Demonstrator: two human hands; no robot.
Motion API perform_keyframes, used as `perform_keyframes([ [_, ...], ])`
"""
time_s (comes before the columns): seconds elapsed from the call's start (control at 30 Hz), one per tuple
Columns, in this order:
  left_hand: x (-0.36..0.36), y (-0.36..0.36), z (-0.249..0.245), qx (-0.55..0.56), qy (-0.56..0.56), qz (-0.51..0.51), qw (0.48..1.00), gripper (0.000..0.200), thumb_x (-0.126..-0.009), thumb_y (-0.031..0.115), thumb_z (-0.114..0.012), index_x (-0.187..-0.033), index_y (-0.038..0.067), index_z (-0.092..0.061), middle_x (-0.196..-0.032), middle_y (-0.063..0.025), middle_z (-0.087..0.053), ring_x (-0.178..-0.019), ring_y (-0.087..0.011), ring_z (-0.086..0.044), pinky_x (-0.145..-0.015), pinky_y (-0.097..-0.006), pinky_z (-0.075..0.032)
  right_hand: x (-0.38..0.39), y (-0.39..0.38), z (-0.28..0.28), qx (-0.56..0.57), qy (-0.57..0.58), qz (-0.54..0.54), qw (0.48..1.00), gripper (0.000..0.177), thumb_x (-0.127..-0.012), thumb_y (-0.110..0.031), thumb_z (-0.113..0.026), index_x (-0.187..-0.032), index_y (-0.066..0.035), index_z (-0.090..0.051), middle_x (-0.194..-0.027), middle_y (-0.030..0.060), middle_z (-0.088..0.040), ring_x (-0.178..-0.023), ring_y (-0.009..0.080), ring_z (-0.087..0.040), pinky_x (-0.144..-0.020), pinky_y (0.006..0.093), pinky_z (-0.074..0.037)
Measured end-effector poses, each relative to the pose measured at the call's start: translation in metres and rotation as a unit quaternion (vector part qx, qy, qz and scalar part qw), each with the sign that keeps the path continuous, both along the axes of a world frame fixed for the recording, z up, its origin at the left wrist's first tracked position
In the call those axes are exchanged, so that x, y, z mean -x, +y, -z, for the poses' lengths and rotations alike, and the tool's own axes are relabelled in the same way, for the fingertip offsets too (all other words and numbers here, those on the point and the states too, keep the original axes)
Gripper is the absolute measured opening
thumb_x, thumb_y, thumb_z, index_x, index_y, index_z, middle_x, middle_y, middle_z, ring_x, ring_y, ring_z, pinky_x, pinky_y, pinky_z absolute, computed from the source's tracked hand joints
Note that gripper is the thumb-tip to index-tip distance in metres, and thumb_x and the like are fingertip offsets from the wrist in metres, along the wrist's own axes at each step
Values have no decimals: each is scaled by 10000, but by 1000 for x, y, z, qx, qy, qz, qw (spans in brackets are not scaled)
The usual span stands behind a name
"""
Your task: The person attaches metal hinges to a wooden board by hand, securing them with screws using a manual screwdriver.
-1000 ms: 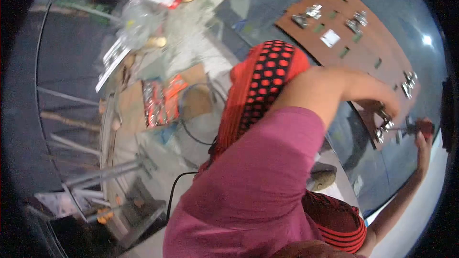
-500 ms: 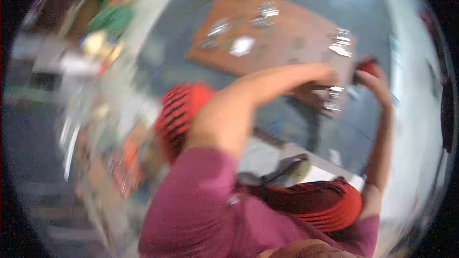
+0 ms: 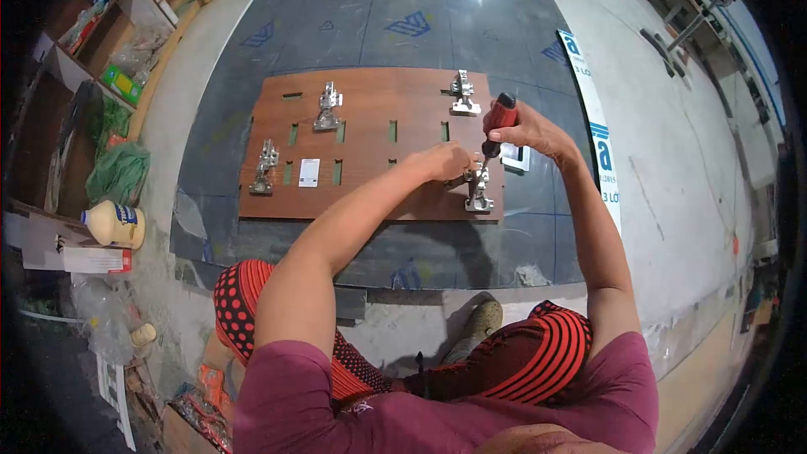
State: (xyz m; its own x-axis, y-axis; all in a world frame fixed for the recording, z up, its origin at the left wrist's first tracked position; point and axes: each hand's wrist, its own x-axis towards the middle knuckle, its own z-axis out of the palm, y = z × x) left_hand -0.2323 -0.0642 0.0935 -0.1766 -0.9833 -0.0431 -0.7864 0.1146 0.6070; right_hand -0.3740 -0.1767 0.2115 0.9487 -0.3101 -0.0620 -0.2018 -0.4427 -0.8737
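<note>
A brown wooden panel (image 3: 366, 197) with several small slots lies flat. My left hand (image 3: 448, 161) is closed, its fingertips pinching at the upper end of a metal hinge (image 3: 480, 193) near the panel's right edge. The fingers partly hide that end. In my right hand (image 3: 538, 132) is a screwdriver (image 3: 503, 115) with a red and black handle, its shaft pointing down at the same hinge. Above it sits another hinge (image 3: 464, 92). Two more, an upper hinge (image 3: 328, 107) and a lower hinge (image 3: 265, 168), stand on the panel's left half.
A white card (image 3: 309, 172) lies on the panel, and a white square piece (image 3: 516, 159) is beside its right edge. Dark sheeting (image 3: 370, 46) covers the floor below. Left are shelves (image 3: 126, 21) and a cream jug (image 3: 115, 224). A printed white strip (image 3: 598, 130) borders the right.
The view has turned and sharpened, so the panel now looks straighter. My right hand has brought the screwdriver from beyond the panel's right edge to the lower right hinge. My left hand stays near that hinge.
</note>
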Motion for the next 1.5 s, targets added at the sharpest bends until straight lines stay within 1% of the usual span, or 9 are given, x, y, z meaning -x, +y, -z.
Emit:
perform_keyframes([
  [0.07, 4, 3, -9, -54, 32, -40, 997, 226, -796, 32, -441, -943, 84, -605, -989, -97, -607, -887, -289, -559, -770, -369, -436, 3, 2, -4, -6, 7, 1, 1000, 553, -642, -485, -710, -965, -65, -551, -786, -2, -537, -695, 107, -485, -555, 241, -378],
  [0.27, 3, -2, -7, -21, -121, 51, 991, 291, -796, 43, -442, -999, 154, -618, -1022, -114, -598, -884, -296, -574, -767, -374, -450, 6, 1, -10, -75, 60, -10, 995, 644, -584, -525, -728, -1016, -79, -560, -811, 11, -557, -732, 115, -520, -558, 211, -390],
  [0.5, -4, -12, 34, 123, -57, 50, 990, 297, -754, 26, -468, -989, 134, -614, -985, -106, -602, -865, -294, -586, -760, -382, -455, 2, 6, -3, -34, -12, 54, 998, 610, -579, -524, -726, -996, -110, -561, -796, 0, -557, -734, 99, -518, -545, 202, -383],
  [0.57, -2, -12, 20, -12, -69, 46, 996, 253, -904, 238, -390, -1000, 121, -594, -991, -153, -611, -911, -346, -575, -780, -424, -442, 8, 5, -11, -66, 37, 4, 997, 604, -591, -527, -714, -998, -108, -560, -799, 5, -562, -746, 101, -520, -548, 205, -385],
  [0.67, -1, -11, 25, 30, -48, 38, 998, 337, -770, 36, -446, -1041, 159, -605, -1065, -43, -598, -886, -283, -588, -791, -374, -465, 8, 3, -13, -79, 66, -13, 995, 583, -606, -520, -705, -993, -109, -563, -808, 8, -569, -758, 101, -520, -544, 209, -382],
  [1.03, 2, 1, 1, 29, 5, -12, 1000, 194, -841, 127, -443, -940, 107, -608, -837, -173, -613, -748, -330, -591, -667, -412, -448, 4, 11, -9, -82, 18, 44, 995, 648, -598, -584, -711, -939, -55, -557, -749, 45, -559, -668, 123, -518, -534, 208, -372],
  [1.23, 2, -4, -3, -28, -182, 91, 979, 317, -796, 75, -414, -994, 183, -635, -1119, -33, -593, -853, -273, -604, -782, -359, -475, -1, 9, -4, -55, 49, 29, 997, 674, -643, -530, -711, -1087, -54, -536, -721, 37, -540, -661, 127, -502, -526, 242, -372],
  [1.33, 0, -2, 11, 61, 4, 22, 998, 107, -767, 62, -486, -698, 38, -564, -684, -131, -585, -623, -291, -560, -592, -385, -428, -2, 14, 1, -22, 5, 83, 996, 663, -638, -529, -716, -1059, -47, -543, -706, 36, -541, -623, 123, -485, -511, 238, -360],
  [1.5, -4, -12, 24, 21, -119, 71, 990, 278, -852, 126, -404, -1002, 168, -634, -1003, -98, -620, -849, -297, -596, -781, -381, -457, 1, 8, 0, -92, 13, 41, 995, 652, -611, -539, -723, -1004, -52, -541, -745, 6, -538, -626, 79, -473, -491, 201, -332],
])
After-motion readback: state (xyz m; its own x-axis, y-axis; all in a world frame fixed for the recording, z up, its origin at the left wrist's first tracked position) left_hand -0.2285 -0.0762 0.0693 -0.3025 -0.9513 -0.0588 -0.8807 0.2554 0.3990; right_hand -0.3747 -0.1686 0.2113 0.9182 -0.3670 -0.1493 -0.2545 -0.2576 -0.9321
